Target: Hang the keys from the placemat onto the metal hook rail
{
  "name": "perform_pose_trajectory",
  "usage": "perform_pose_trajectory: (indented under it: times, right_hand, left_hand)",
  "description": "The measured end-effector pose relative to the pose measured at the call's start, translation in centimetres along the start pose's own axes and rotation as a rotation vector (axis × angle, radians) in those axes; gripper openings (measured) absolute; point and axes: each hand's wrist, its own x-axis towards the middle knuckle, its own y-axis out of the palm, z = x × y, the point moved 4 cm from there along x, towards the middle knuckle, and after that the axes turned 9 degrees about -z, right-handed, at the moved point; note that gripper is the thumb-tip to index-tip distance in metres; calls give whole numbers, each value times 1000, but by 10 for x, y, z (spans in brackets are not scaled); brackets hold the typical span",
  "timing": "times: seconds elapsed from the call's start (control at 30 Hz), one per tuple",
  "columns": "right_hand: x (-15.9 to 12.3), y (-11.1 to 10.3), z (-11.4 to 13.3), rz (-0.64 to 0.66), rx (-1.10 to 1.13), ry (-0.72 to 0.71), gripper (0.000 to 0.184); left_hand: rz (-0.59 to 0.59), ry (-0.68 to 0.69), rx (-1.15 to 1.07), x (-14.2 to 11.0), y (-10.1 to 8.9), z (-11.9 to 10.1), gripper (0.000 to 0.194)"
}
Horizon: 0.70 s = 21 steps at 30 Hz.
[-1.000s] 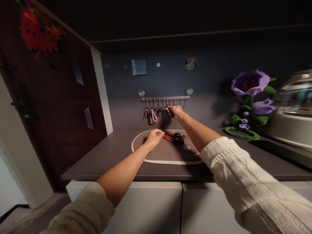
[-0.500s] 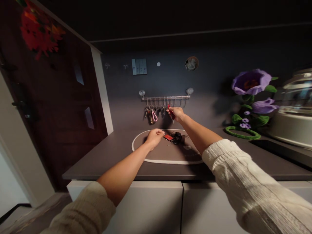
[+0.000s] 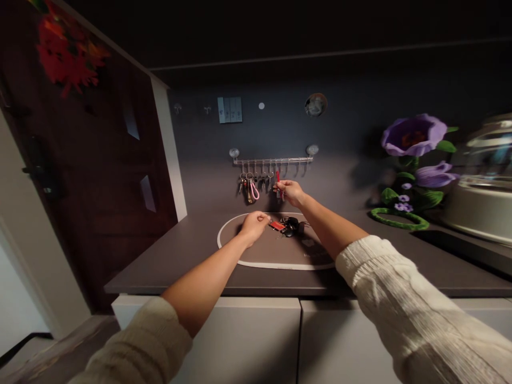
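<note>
My right hand (image 3: 292, 192) is closed on a bunch of keys with a red strap (image 3: 278, 177), held just under the hooks of a clear rail (image 3: 276, 160). The top of the strap stands close to one hook; whether it touches is too small to tell. Lower down, my left hand (image 3: 254, 226) pinches at the edge of a red key tag (image 3: 277, 226), seemingly by its ring. Beside the tag, a pile of black keys and fobs (image 3: 293, 226) lies on the brown mat (image 3: 248, 256). Several key rings (image 3: 249, 186), one with a pink loop (image 3: 255, 191), hang from the left hooks.
Purple knitted flowers (image 3: 414, 133) with a green ring base (image 3: 400, 218) stand on the counter (image 3: 160, 261) at right, beside a white appliance with a clear dome (image 3: 484, 202). A switch panel (image 3: 230, 110) is on the wall. A dark door (image 3: 108, 213) is at left.
My right hand has turned slightly, and the red strap now stands more upright near the hook, with the keys hanging below. My left hand stays by the red tag.
</note>
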Motion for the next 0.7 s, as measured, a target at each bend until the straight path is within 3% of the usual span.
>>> perform_pose_trajectory:
  times: [0.43, 0.7]
  right_hand:
    - [-3, -3, -5, 53, -57, -56, 9]
    - [-6, -6, -5, 9, -79, -35, 14]
  left_hand:
    - [-7, 18, -10, 5, 2, 8, 8]
    - [33, 74, 104, 1, 4, 5, 5]
